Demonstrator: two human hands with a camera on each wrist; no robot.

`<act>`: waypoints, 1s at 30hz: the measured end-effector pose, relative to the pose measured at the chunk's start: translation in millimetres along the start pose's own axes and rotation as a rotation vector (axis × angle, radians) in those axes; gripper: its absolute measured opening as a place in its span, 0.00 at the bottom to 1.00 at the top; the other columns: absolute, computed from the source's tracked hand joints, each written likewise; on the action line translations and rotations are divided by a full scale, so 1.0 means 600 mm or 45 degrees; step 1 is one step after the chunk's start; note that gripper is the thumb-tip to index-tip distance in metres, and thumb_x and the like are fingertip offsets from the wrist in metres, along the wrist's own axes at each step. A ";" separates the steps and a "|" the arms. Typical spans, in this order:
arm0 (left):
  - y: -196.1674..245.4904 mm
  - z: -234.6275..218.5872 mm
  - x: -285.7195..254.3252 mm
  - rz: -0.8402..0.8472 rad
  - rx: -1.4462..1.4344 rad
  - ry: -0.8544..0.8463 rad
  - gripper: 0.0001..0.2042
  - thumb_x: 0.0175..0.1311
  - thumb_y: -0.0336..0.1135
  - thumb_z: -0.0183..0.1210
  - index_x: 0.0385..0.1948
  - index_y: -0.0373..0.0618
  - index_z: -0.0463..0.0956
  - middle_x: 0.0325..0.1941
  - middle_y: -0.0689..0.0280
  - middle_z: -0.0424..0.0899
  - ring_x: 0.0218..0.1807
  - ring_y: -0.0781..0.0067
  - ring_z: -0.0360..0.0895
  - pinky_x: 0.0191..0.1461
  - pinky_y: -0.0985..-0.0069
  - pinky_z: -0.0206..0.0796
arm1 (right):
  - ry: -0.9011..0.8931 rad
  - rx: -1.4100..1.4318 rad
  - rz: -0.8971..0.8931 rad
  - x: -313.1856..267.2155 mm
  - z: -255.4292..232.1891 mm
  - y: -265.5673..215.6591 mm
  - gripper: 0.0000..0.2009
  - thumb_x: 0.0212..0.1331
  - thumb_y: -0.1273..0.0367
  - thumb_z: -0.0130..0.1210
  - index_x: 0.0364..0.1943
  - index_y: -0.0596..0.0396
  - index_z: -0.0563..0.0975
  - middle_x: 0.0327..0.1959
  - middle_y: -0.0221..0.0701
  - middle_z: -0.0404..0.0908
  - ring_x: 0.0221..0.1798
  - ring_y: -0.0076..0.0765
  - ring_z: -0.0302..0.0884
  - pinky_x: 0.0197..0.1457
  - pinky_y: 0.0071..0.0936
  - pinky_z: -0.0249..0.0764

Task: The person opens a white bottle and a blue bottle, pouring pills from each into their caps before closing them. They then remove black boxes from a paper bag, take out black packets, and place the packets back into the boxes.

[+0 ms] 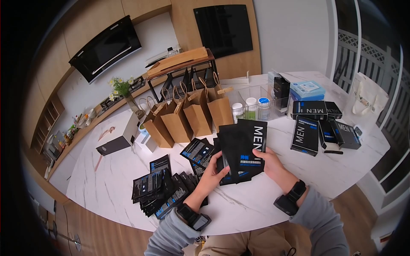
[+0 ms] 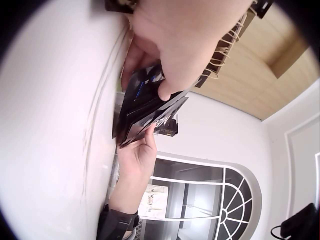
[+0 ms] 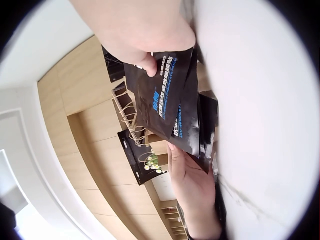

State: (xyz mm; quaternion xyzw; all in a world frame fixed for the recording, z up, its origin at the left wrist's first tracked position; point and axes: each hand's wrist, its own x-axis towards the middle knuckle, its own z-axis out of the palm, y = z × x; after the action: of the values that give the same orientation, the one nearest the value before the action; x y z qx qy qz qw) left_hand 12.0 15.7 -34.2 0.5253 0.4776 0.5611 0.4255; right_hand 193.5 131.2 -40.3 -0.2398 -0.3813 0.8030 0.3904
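Note:
Several black eye patch sachets (image 1: 241,147) with white MEN lettering and blue print are fanned between the two hands over the near side of the table. The left hand (image 1: 209,177) grips them by their lower left edge, its thumb lying on the front. On the opposite edge, the right hand (image 1: 273,165) pinches the sachets, its thumb on the printed face, as the right wrist view also shows on the front sachet (image 3: 162,100). Beside the left forearm lies a loose heap of like sachets (image 1: 158,187), with more sachets (image 1: 197,151) just beyond the left hand.
Brown paper bags (image 1: 195,113) stand in a row behind the sachets. A clear bin (image 1: 277,109) holds white-capped bottles. Black MEN boxes (image 1: 304,134) and blue boxes (image 1: 307,89) sit at the right. A white box (image 1: 113,134) is at the left of the marbled table (image 1: 106,183).

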 end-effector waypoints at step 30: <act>0.012 0.001 -0.001 0.114 0.218 0.294 0.11 0.58 0.28 0.56 0.35 0.47 0.60 0.26 0.74 0.66 0.27 0.88 0.61 0.29 0.88 0.53 | 0.155 0.180 -0.038 0.010 -0.014 0.004 0.10 0.54 0.72 0.52 0.41 0.53 0.72 0.40 0.28 0.75 0.45 0.29 0.71 0.51 0.28 0.66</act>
State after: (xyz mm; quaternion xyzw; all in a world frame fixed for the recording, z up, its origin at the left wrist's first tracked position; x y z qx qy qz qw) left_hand 12.9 13.8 -27.2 0.5125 0.5455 0.5934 0.2960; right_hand 194.6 138.8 -48.0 -0.2544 -0.3028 0.8059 0.4406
